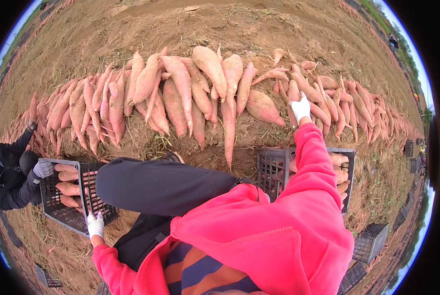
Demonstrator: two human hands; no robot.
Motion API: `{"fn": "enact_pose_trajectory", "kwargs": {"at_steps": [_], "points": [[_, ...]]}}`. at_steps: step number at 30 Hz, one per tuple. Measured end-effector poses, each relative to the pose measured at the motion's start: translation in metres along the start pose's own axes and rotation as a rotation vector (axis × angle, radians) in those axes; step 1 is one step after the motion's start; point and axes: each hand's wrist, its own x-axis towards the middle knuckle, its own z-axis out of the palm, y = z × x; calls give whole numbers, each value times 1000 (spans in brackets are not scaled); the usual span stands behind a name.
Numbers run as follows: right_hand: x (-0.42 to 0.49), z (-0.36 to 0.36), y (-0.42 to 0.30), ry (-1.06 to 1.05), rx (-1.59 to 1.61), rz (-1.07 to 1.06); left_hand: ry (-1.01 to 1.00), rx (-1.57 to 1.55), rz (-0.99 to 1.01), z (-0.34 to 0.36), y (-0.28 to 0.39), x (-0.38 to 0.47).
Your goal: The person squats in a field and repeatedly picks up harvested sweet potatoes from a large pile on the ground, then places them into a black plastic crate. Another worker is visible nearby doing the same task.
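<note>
My left hand (95, 225), in a white knit glove, grips the near rim of a black plastic crate (60, 217) at the left. Several sweet potatoes (68, 182) lie in that crate. My right hand (301, 107), gloved the same way, reaches forward into a long row of pink sweet potatoes and closes around a sweet potato (293, 91); its fingertips are partly hidden. Below my right sleeve a second black crate (271, 167) holds more sweet potatoes (339, 173), and the arm covers its middle.
A co-worker (11, 180) in dark clothes, at the far left, has a grey-gloved hand (43, 169) on the left crate's rim. The sweet potato row (175, 96) runs across bare soil (212, 22). More black crates (370, 241) stand behind at the right. My bent knee (120, 184) is between both crates.
</note>
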Motion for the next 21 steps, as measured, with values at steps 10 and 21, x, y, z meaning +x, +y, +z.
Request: {"fn": "enact_pose_trajectory", "kwargs": {"at_steps": [10, 21], "points": [[-34, 17, -46, -241, -620, -233, -455, 83, 140, -45, 75, -28], [-89, 52, -162, -450, -272, -347, 47, -1483, -739, -66, -100, 109]]}}
